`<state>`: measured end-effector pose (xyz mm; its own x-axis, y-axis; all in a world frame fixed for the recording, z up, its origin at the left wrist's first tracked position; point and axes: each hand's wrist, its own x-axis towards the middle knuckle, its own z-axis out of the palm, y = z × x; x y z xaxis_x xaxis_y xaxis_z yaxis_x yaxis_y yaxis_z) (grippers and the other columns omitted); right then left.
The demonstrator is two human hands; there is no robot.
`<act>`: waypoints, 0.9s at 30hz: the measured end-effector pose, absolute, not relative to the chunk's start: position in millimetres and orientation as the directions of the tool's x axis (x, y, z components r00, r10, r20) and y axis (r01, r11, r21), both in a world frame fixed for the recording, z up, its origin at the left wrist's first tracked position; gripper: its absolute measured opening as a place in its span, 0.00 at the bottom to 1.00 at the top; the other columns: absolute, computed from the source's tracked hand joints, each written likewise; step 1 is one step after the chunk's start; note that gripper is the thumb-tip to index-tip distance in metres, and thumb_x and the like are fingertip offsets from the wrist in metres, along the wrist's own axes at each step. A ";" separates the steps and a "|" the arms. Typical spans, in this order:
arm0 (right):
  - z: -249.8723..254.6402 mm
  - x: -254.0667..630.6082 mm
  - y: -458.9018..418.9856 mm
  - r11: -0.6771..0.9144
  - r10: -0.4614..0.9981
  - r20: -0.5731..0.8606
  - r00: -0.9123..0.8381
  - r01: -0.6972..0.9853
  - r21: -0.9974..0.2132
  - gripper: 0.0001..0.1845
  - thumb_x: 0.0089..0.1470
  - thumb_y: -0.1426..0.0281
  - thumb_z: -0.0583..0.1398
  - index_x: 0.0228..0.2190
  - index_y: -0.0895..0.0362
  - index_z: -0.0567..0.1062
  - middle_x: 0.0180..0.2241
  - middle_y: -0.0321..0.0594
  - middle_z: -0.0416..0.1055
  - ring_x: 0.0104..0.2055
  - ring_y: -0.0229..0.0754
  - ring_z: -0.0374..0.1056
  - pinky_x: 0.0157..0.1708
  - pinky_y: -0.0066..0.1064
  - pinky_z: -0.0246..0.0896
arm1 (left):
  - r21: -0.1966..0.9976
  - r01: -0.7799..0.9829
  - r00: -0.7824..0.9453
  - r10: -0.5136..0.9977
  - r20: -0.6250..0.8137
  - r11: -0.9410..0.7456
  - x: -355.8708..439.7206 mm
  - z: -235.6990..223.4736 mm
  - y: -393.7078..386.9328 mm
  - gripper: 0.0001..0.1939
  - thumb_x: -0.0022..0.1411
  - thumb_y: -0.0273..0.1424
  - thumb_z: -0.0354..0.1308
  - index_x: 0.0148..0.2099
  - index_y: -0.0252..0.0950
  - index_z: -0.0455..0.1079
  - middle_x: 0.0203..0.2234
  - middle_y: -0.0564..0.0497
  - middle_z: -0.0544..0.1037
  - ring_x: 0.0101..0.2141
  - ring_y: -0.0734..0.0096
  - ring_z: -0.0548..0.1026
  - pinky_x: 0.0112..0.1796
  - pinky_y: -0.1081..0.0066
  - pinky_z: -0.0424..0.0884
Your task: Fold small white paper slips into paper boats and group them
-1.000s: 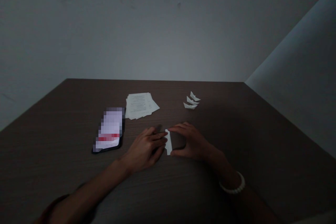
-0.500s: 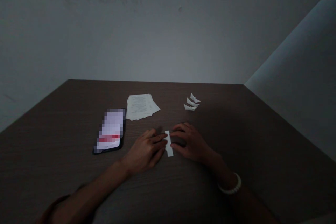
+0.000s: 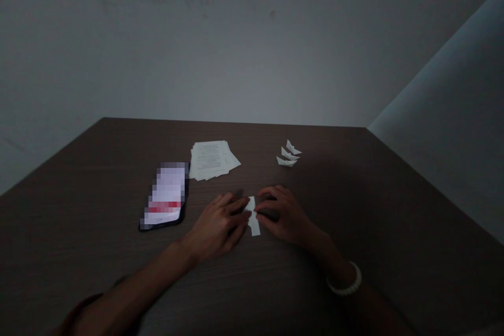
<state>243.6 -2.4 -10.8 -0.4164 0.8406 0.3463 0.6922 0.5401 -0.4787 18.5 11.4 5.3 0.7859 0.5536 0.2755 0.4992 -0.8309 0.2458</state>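
A small folded piece of white paper (image 3: 255,227) lies on the table between my hands, its long strip pointing away from me. My left hand (image 3: 218,226) holds it down from the left, fingertips resting on its surface. From the right, my right hand (image 3: 287,215) has curved fingers, with the thumb and a fingertip at the paper's right edge. Part of the paper is hidden beneath the left fingers. A pale beaded bracelet (image 3: 346,289) circles my right wrist.
A phone (image 3: 167,194) with a lit, blurred screen lies at the left. Behind it is a fanned stack of printed paper sheets (image 3: 210,160). Three small folded paper boats (image 3: 287,161) stand farther back on the right. The brown table (image 3: 129,139) meets a grey wall at its far edge.
The fingers of my right hand have shifted slightly along the paper's right edge, the index finger lifting a little away from it. My left hand stays on the paper.
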 end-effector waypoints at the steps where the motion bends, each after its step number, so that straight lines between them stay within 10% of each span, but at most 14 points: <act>1: -10.9 243.5 -2.3 0.538 0.842 0.343 -0.416 0.695 -0.478 0.07 0.52 0.70 0.65 0.36 0.49 0.78 0.46 0.40 0.70 0.47 0.46 0.65 0.48 0.42 0.59 | 0.251 0.502 0.784 0.558 0.272 -0.828 18.4 5.0 11.4 0.14 0.66 0.29 0.50 0.49 0.39 0.74 0.53 0.45 0.71 0.45 0.54 0.67 0.43 0.55 0.66; 27: -0.5 241.2 -1.4 0.474 0.879 0.270 -0.393 0.782 -0.405 0.26 0.50 0.66 0.65 0.52 0.52 0.70 0.53 0.45 0.65 0.54 0.51 0.59 0.53 0.46 0.54 | 0.332 0.509 0.766 0.594 0.247 -0.794 18.4 8.7 10.5 0.13 0.65 0.28 0.51 0.48 0.38 0.74 0.43 0.44 0.70 0.43 0.58 0.66 0.41 0.59 0.66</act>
